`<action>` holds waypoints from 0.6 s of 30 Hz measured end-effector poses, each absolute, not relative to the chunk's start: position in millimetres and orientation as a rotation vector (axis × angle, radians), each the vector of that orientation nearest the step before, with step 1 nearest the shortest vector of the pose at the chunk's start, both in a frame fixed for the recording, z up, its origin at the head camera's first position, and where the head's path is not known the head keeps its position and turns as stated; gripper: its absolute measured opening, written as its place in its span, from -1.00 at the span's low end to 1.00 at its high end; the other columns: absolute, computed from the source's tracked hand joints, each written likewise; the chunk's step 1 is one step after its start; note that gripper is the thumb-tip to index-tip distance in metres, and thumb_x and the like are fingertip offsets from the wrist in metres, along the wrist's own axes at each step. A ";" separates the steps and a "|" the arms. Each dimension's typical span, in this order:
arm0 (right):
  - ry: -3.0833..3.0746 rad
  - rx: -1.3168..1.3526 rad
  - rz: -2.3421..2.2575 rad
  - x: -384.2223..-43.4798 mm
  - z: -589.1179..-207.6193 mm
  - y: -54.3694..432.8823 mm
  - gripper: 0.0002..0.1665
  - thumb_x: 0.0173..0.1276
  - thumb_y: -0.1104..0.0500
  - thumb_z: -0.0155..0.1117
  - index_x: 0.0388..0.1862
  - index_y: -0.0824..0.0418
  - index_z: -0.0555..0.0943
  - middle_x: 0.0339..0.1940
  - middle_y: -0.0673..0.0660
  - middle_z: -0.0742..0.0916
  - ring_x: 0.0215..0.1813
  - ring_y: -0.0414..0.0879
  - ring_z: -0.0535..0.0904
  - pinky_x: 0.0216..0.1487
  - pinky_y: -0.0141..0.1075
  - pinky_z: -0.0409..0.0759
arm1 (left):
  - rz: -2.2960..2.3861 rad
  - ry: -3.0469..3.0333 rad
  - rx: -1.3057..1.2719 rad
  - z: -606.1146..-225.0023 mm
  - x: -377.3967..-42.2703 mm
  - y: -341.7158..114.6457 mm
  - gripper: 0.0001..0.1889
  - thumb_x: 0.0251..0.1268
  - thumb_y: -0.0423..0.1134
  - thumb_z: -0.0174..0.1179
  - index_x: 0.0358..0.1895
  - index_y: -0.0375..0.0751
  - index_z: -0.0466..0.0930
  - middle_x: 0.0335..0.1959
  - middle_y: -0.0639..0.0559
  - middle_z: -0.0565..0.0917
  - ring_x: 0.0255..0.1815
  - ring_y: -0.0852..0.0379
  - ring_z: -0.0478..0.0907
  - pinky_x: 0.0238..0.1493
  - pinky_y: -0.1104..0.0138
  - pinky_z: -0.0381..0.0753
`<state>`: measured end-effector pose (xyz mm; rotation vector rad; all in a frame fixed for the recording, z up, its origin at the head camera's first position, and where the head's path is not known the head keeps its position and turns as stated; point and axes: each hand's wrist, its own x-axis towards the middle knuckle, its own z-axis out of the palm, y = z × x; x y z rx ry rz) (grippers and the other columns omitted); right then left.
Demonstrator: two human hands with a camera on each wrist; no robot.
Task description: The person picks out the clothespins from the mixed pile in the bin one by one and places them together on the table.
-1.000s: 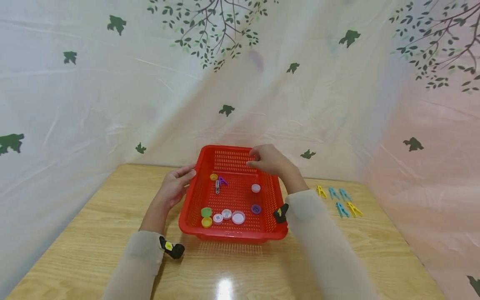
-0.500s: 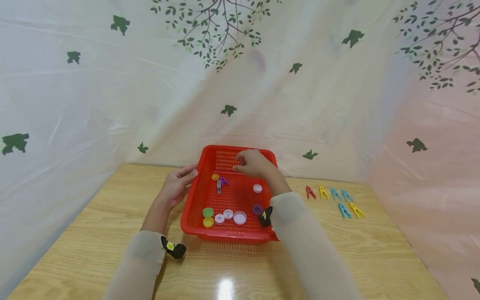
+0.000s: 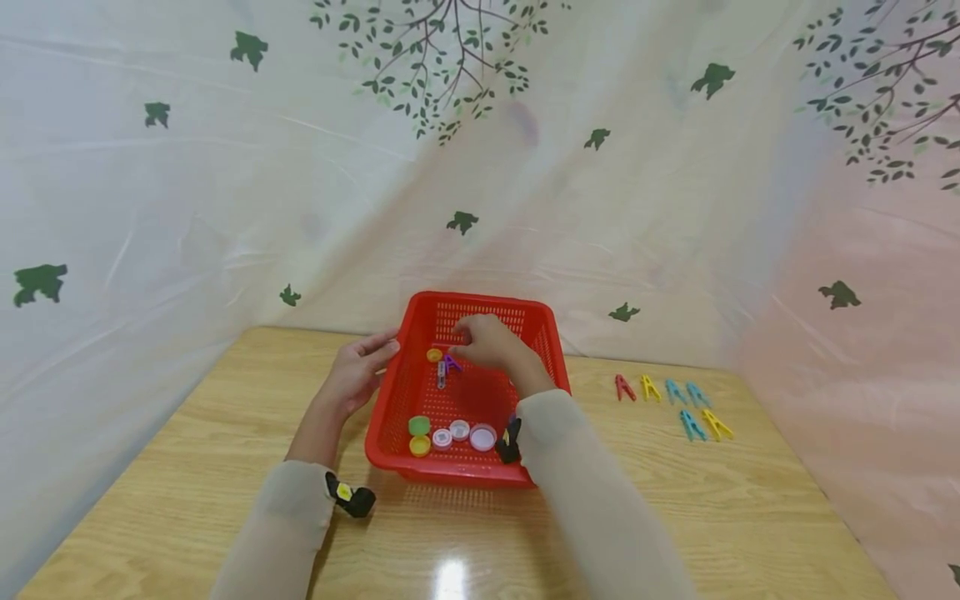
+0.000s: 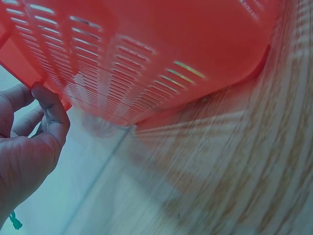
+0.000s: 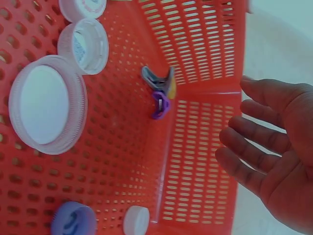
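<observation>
A red plastic basket (image 3: 390, 398) with slotted walls stands on the wooden table. My left hand (image 3: 357, 372) holds its left rim, thumb and fingertips pinching the edge in the left wrist view. Over the far part of the basket reaches my right hand (image 3: 491, 343), fingers loosely bent and holding nothing. Just below its fingertips in the head view are a purple clothespin (image 3: 453, 362), a grey clothespin (image 3: 441, 375) and a yellow cap (image 3: 434, 355). The right wrist view shows the right fingers (image 5: 249, 147) spread apart, and a purple cap (image 5: 73, 219) on the basket floor.
Along the basket's near side lie a green cap (image 3: 419, 426), a yellow bottle cap (image 3: 420, 446) and several white caps (image 3: 482, 437). To the right on the table are a red clothespin (image 3: 625, 387) and several yellow and blue clothespins (image 3: 692, 425). A patterned cloth (image 3: 360, 208) hangs behind.
My right hand has moved left and down from the far right rim to above the purple clothespin. It uncovered the red clothespin on the table. My left hand stays at the rim.
</observation>
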<state>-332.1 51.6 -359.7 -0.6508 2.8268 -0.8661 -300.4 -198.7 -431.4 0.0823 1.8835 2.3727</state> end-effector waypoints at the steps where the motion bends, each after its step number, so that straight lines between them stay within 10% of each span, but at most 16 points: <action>1: 2.823 -0.645 -0.870 -332.5 -361.6 51.3 -0.42 0.34 0.00 0.48 0.30 0.11 0.61 0.04 0.01 0.71 -0.02 -0.06 0.65 0.08 -0.10 0.74 | 2.370 1.887 0.083 -432.1 -300.4 -198.3 -0.46 0.53 -0.15 0.20 0.51 -0.10 0.40 0.42 -0.15 0.49 0.32 -0.12 0.53 0.14 0.16 0.69; 18: 2.726 -0.563 -0.910 -348.5 -386.1 42.9 -0.38 0.37 0.11 0.47 0.39 0.12 0.55 0.17 0.13 0.70 0.04 0.00 0.65 0.17 0.00 0.69 | 2.380 1.885 0.095 -432.4 -301.5 -199.9 -0.45 0.52 -0.14 0.22 0.50 -0.11 0.41 0.41 -0.16 0.51 0.25 -0.06 0.58 0.11 0.16 0.71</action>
